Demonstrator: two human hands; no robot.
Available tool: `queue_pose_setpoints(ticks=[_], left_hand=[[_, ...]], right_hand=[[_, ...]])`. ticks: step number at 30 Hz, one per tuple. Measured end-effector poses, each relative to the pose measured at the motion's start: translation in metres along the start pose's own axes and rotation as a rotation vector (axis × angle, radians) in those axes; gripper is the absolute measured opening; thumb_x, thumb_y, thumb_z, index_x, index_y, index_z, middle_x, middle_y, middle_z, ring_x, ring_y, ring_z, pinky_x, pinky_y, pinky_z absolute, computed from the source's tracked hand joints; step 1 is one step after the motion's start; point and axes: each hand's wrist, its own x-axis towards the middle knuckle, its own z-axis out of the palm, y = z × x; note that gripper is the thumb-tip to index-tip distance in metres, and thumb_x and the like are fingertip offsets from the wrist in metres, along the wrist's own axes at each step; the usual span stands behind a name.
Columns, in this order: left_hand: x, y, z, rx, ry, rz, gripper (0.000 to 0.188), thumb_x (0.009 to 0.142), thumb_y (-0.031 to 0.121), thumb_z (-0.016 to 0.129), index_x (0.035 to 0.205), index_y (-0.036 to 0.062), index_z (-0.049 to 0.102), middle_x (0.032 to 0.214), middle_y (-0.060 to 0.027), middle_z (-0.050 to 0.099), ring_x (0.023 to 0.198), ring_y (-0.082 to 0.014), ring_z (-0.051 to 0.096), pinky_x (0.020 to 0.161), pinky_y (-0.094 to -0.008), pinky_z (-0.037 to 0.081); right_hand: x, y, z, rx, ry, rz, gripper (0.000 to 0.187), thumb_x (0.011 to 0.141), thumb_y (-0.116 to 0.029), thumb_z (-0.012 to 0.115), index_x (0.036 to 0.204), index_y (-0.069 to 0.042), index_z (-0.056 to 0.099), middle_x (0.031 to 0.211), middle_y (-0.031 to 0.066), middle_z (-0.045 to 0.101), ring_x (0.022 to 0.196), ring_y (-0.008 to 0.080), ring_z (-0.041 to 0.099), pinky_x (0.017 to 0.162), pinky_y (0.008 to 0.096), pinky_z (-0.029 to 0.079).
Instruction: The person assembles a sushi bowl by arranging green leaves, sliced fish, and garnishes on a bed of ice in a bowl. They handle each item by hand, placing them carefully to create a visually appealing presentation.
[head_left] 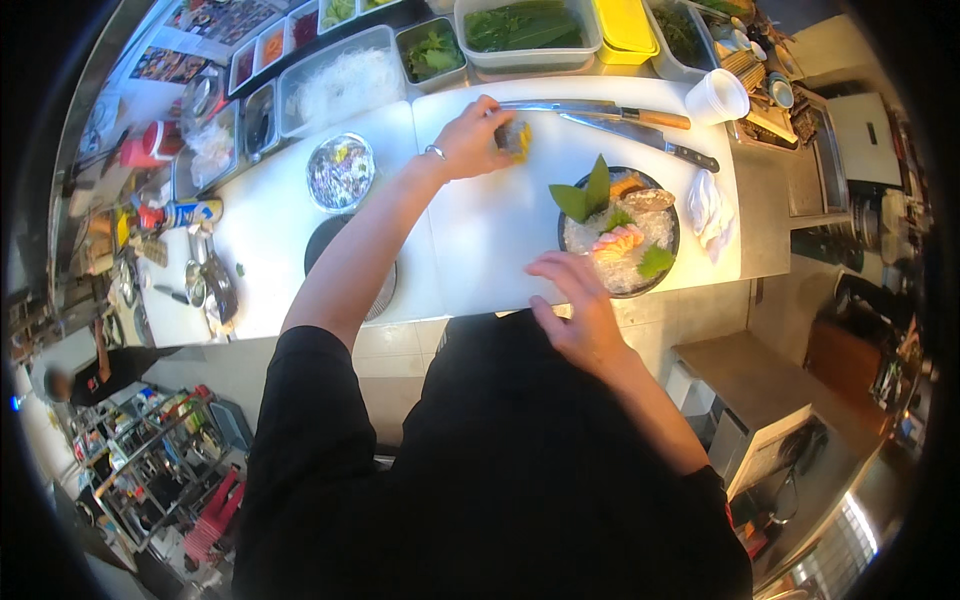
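Note:
My left hand (474, 142) reaches to the far middle of the white cutting board (480, 255), its fingers closed round a small see-through tub (513, 141) with yellow bits, perhaps petals. My right hand (582, 318) is open over the board's near edge, fingers apart, holding nothing. Just beyond it sits a round dark bowl (674, 255) of crushed ice. On the ice lie pink slices (618, 243), a shell-like piece (649, 200) and a ruffled green leaf (655, 262). Two pointed dark green leaves (583, 197) stand at the bowl's left side.
Two knives, one wooden-handled (650, 118) and one black-handled (690, 157), lie beyond the bowl. A white cloth (710, 212) and white cups (718, 97) are at the right. Left stand a silvery bowl (341, 172) and a dark bowl (322, 240). Tubs of greens (525, 28) line the back.

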Motion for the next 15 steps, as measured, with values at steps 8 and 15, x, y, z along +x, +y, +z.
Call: queue_pose_setpoints(ticks=[8,15], left_hand=[[-0.071,0.020,0.008,-0.096,-0.256,0.125,0.052,0.082,0.021,0.088,0.129,0.0123,0.068,0.129,-0.0105,0.061,0.120,-0.0349,0.067,0.100,-0.0465,0.058],[-0.160,0.035,0.038,-0.562,0.207,-0.086,0.064,0.088,0.003,0.081,0.149,0.0065,0.062,0.131,-0.0137,0.065,0.108,-0.0290,0.074,0.089,-0.0412,0.064]], right_hand=[[0.031,0.022,0.076,0.003,0.056,0.395,0.064,0.086,0.001,0.077,0.147,-0.004,0.057,0.137,0.0204,0.061,0.117,0.0376,0.065,0.095,0.0452,0.058],[0.034,0.046,0.121,-0.068,0.136,0.373,0.086,0.082,0.004,0.082,0.160,-0.007,0.047,0.137,0.0170,0.057,0.107,0.0270,0.064,0.085,0.0380,0.060]])
